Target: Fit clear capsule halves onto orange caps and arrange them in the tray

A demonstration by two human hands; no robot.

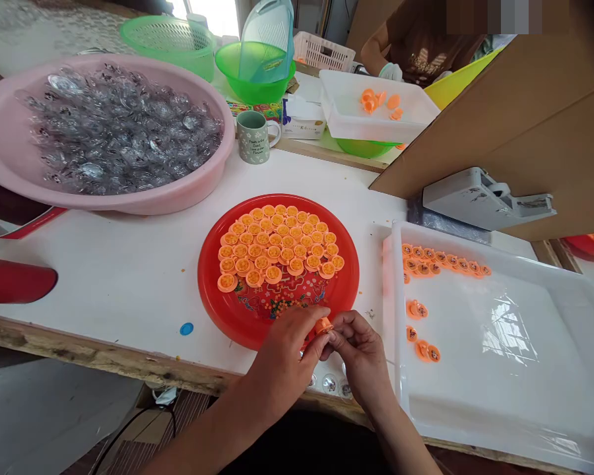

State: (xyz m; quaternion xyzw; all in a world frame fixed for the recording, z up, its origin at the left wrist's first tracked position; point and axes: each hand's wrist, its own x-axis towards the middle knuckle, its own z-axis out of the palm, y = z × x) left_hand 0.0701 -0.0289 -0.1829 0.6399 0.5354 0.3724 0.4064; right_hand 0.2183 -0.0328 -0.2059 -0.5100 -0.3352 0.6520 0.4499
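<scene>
"Bench (138, 264) space at the centre of the frame is taken up by a red plate (210, 297). What is being held?"

"One orange piece (323, 324) is clamped between thumb and fingers of the left hand (292, 349), near the plate's lower right rim. Fingertips of the right hand (363, 353) are gathered close against it; whether anything is gripped between them cannot be told."

"How much is done?"

"Only a small share, it would be judged. A few short rows and some strays of dark-faced pieces (429, 254) are set toward the left and top of the white tray (455, 389), right of frame."

"And left?"

"Dozens of yellow-filled pieces (273, 274), no dark faces visible, are crowded on the plate. Clear discs (329, 383) are laid at the bench's front edge, partly hidden. Many more clear, shiny items (129, 132) are heaped in the pink basin (193, 190), upper left."
</scene>
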